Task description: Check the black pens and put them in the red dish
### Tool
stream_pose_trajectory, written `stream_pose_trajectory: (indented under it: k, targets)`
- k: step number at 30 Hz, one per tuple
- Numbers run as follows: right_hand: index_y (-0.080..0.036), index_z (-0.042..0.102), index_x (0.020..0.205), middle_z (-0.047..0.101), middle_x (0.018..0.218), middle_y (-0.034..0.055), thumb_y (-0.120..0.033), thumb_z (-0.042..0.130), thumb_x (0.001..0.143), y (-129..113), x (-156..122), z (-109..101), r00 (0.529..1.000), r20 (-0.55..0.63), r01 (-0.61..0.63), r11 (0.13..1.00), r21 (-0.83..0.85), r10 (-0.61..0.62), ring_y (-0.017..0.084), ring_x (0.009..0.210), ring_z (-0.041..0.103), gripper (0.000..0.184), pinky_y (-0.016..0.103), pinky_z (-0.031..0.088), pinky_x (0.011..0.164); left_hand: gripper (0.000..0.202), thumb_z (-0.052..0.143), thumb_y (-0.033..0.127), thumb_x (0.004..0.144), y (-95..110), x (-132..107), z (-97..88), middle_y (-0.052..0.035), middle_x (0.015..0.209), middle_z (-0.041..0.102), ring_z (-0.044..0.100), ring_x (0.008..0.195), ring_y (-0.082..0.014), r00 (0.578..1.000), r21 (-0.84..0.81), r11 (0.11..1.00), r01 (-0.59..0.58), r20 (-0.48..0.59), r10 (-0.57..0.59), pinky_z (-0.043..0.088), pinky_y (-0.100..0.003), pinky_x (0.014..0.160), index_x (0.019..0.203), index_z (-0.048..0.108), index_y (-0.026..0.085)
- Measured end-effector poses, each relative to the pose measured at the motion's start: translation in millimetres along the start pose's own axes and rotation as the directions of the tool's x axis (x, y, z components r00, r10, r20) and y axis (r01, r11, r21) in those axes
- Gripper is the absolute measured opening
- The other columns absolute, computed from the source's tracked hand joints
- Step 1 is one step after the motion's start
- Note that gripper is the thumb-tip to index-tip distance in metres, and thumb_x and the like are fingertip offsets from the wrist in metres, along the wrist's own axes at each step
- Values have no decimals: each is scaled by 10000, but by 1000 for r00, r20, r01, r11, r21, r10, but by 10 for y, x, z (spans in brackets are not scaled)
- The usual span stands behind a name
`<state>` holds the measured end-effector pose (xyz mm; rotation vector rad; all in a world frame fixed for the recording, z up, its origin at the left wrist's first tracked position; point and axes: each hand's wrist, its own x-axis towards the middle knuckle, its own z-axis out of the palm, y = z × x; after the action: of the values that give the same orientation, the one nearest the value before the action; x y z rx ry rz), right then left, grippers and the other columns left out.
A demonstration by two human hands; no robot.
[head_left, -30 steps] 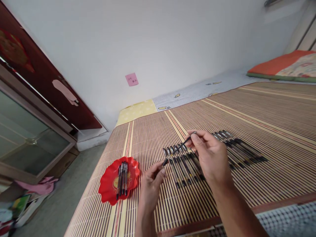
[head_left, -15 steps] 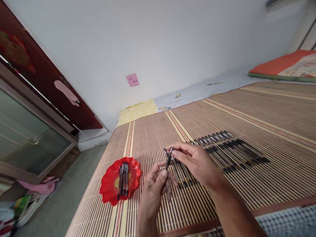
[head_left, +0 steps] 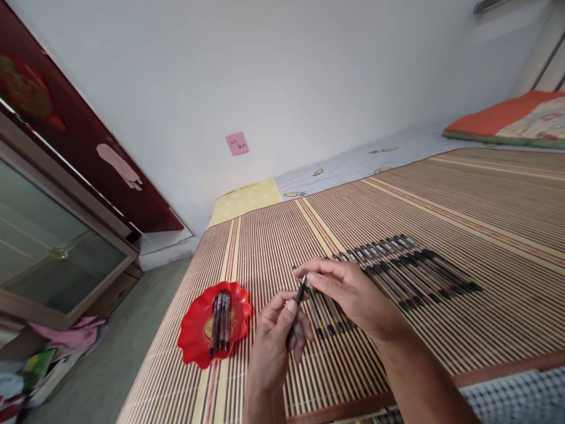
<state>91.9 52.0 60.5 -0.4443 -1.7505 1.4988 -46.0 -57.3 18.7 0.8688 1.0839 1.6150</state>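
Both hands hold one black pen [head_left: 298,303] nearly upright above the striped bamboo mat [head_left: 273,247]. My left hand [head_left: 276,338] is closed round the pen's lower part. My right hand [head_left: 348,291] pinches its top end between thumb and fingers. Just behind my right hand, a long row of black pens [head_left: 410,268] lies side by side on the mat, partly hidden by that hand. To the left, a red scalloped plate [head_left: 194,344] holds several more black pens [head_left: 219,321].
A dark wooden cabinet with a glass front [head_left: 57,235] stands at the left by the floor. A pink sticky note [head_left: 237,143] is on the white wall. An orange cushion [head_left: 507,115] lies at the far right. The mat's front edge [head_left: 507,368] runs bottom right.
The pen went from slanting between my hands to nearly upright. My right hand moved left and down toward my left hand, which now grips the pen's lower part.
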Motion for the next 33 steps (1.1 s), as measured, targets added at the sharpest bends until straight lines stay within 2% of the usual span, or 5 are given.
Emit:
stream_pose_trajectory:
  k: [9,16,22,27,33]
  targets:
    - [-212,679,775,668,777,8,-389,738,861,89,27,-2,1000,-14,-14,994,111,16,156,768,619,205,287,500,730,215,705,387,947,-28,15,7,24,623,698,406,347,-5,999,-7,1000,-16,42,17,276,-95,357,1040,689,193]
    - [-235,755,981,748,1024,55,-349,595,946,39,8,-23,1000,-29,1,998,62,1,198,1015,678,200,330,515,907,212,677,391,968,-31,6,38,26,615,689,412,359,-4,999,-11,1000,-29,19,30,279,-88,359,1026,688,187]
    - [-215,700,815,707,839,29,-411,702,877,93,13,-22,996,-67,-55,996,75,60,175,822,645,205,304,519,777,198,664,376,979,-55,23,38,29,625,694,419,348,-3,998,7,1000,-29,59,29,285,-90,361,1039,669,187]
    - [-231,763,952,766,1009,60,-387,622,927,23,9,-52,999,-23,-49,999,9,49,207,983,684,212,340,529,888,222,639,400,990,-47,25,63,27,620,693,394,334,-6,998,-1,1000,-31,54,31,268,-101,353,1030,655,183]
    - [-217,706,791,705,787,28,-431,714,871,40,16,-43,998,-7,-61,995,80,62,179,783,651,229,311,533,755,221,639,397,990,-58,13,85,9,624,710,414,351,-17,997,-17,999,-31,69,33,285,-108,368,1024,657,179]
